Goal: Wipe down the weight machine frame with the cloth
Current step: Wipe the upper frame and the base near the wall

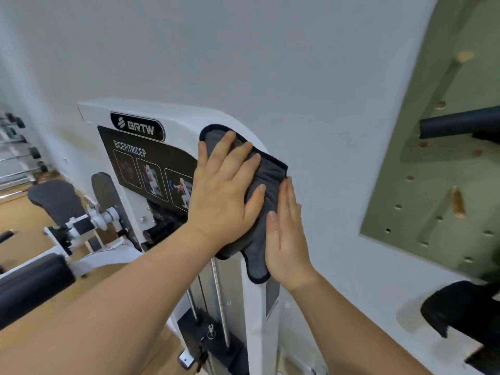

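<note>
Here my two bare forearms reach up and forward to the white-painted metal frame of the weight machine [255, 315]. My right hand [286, 239] lies flat, fingers straight and together, its palm pressing the lower edge of the grey microfibre cloth with dark piped border [266, 180] against the frame's outer side. My left hand [224, 193] is spread wide, fingers splayed over the upper part of the cloth, pressing it onto the frame's front face. The cloth wraps around the rounded upper corner of the frame, its dark hem hanging loose below my right hand. Left of my wrist sits the black instruction placard with exercise pictures [151, 171], its right end hidden under my hand, and above it the black oval brand badge [137, 126]. Below, the chrome guide rods [220, 301] run down inside the frame. Beyond the frame's right edge, the plain pale wall [311, 77] stands close behind, with bare wall between the frame and the green pegboard panel with round holes [443, 169].
</note>
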